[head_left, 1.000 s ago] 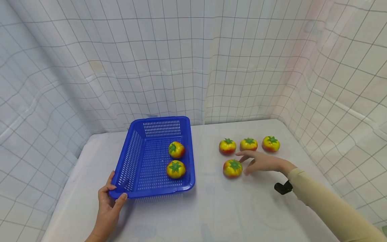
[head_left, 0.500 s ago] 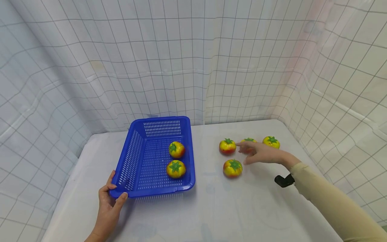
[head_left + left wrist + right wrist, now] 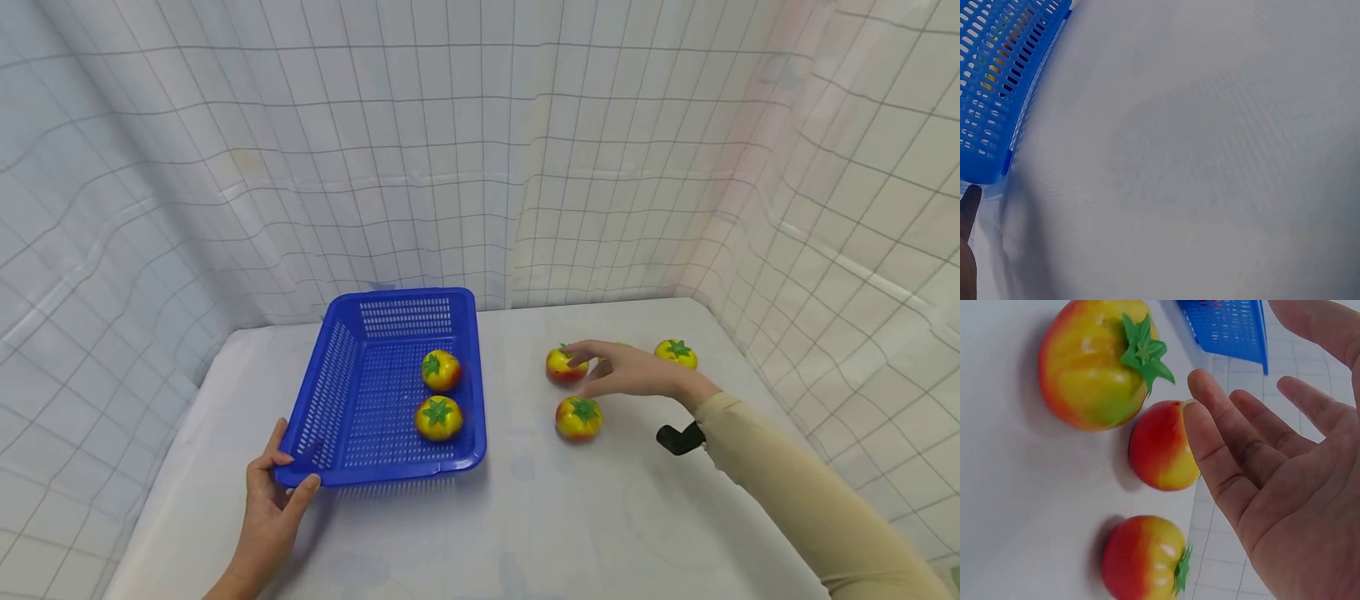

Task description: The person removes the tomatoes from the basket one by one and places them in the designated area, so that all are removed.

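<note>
My left hand (image 3: 268, 517) grips the near left corner of the blue basket (image 3: 375, 478), thumb on the rim. My right hand (image 3: 630, 371) holds nothing; its fingers are parted and lightly bent, above the tomatoes on the table (image 3: 525, 525). One fingertip overlaps the back left tomato (image 3: 566, 369); I can't tell whether it touches. My thumb is near the top of the front tomato (image 3: 578, 420), so closing on one could nudge the other and set it rolling. The middle tomato (image 3: 1144, 559) is mostly hidden behind my hand in the head view, and my knuckles could knock it because I can't see it well. The right tomato (image 3: 677, 353) lies beyond my wrist, where a careless swing of my forearm might catch it. These skins look smooth and shiny, so a fingertip pinch would probably slip; a wider hold seems safer. In the basket, the rear tomato (image 3: 441, 372) and the nearer tomato (image 3: 438, 419) sit by the right wall. If my left hand tugs or tips that corner, they could roll and bump together.
</note>
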Available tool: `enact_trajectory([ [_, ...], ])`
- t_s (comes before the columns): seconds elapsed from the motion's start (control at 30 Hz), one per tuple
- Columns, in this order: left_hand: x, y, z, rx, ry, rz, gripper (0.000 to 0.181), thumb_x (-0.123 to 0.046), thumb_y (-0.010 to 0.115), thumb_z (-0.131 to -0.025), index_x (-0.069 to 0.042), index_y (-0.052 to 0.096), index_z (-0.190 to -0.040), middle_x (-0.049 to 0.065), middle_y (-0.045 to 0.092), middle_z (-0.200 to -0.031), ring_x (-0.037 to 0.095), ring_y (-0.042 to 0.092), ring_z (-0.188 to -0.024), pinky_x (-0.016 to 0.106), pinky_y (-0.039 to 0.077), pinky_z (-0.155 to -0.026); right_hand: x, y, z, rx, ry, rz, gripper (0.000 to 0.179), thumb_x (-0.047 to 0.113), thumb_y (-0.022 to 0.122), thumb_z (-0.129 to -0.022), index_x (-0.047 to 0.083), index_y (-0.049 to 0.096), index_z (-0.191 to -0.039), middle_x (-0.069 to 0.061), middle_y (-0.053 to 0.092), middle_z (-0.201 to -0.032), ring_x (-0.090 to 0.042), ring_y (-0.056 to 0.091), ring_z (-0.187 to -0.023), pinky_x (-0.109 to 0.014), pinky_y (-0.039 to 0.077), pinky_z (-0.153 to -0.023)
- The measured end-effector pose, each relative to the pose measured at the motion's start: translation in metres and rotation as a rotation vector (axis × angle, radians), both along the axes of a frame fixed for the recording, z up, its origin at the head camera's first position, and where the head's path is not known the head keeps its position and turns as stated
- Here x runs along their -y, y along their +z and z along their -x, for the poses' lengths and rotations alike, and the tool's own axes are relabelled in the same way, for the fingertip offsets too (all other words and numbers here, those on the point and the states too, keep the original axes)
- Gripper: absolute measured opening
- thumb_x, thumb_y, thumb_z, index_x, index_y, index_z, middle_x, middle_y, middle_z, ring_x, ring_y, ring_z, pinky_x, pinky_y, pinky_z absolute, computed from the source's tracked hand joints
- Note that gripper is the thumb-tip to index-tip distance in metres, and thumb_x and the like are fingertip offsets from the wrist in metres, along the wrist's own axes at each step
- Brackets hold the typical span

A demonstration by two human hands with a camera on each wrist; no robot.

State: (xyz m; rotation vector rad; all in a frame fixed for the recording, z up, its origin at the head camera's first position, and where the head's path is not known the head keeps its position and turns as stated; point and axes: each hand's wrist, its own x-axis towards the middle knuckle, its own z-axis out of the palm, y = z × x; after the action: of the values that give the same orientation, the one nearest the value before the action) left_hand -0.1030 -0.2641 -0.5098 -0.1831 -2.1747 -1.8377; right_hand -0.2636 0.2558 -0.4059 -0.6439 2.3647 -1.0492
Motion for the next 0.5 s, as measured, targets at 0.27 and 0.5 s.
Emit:
enact_trajectory([
  [0.27, 0.002, 0.004, -0.002, 0.005, 0.023, 0.125, 0.042, 0.006, 0.056, -0.101, 0.004, 0.021, -0.125, 0.005, 0.011, -0.171, 0.019, 0.021, -0.151, 0.007, 0.038, -0.098, 0.020, 0.004, 0.007, -0.025, 0.036, 0.000, 0.069, 0.040, 0.075, -0.093, 0.032, 0.043, -0.154, -0.007, 0.052, -0.146, -0.021, 0.062, -0.118, -0.049, 0.049, -0.102],
  [0.5, 0.002, 0.005, 0.000, 0.033, 0.007, 0.080, 0.041, 0.005, 0.056, -0.102, 0.001, 0.021, -0.124, 0.005, 0.010, -0.170, 0.024, 0.021, -0.150, 0.008, 0.040, -0.097, 0.046, 0.017, 0.015, -0.035, 0.077, 0.066, 0.066, 0.038, 0.075, -0.094, 0.037, 0.043, -0.152, 0.003, 0.056, -0.141, -0.018, 0.063, -0.116, -0.042, 0.052, -0.097],
])
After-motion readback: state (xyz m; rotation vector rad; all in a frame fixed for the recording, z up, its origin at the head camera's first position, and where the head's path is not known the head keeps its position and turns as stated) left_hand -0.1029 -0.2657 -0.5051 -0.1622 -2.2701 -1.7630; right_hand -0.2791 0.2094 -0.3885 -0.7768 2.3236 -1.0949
